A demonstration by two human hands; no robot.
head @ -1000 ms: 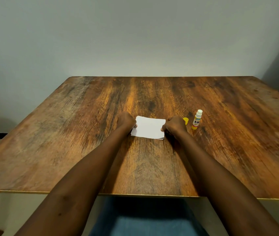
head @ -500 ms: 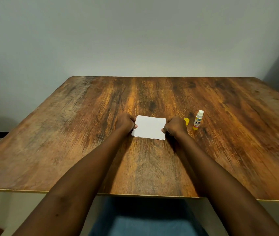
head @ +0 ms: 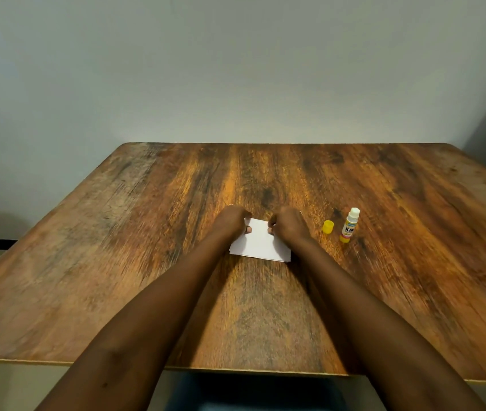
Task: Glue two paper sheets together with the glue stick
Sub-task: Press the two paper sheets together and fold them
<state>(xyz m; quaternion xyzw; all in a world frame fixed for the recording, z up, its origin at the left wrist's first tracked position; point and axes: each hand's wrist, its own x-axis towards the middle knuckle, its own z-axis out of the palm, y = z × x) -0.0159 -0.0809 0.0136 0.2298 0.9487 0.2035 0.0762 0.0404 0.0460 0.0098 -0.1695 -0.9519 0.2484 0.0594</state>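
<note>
Both grips have moved in since half a second ago. They were out at the left and right edges of the paper sheets (head: 261,244); now they sit close together over the far half of the sheets. The yellow cap (head: 328,226), which was right against the right grip, now has bare desk (head: 413,262) between them.

Left grip (head: 231,221): fingers curled, thumb tip down on the top sheet near its far left corner. Right grip (head: 289,225): same posture, thumb tip on the sheet just right of the left thumb, with a narrow strip of white between them. I can't tell whether either one pinches the far edge or only presses; that edge is hidden under the knuckles and both hands are slightly blurred.

Sheets lie flat mid-desk, stacked, near edge and near corners uncovered, two edges showing at the near right corner.

Glue stick (head: 349,225) stands upright, uncapped, white tip up, just right of the cap and well right of the right grip.
</note>
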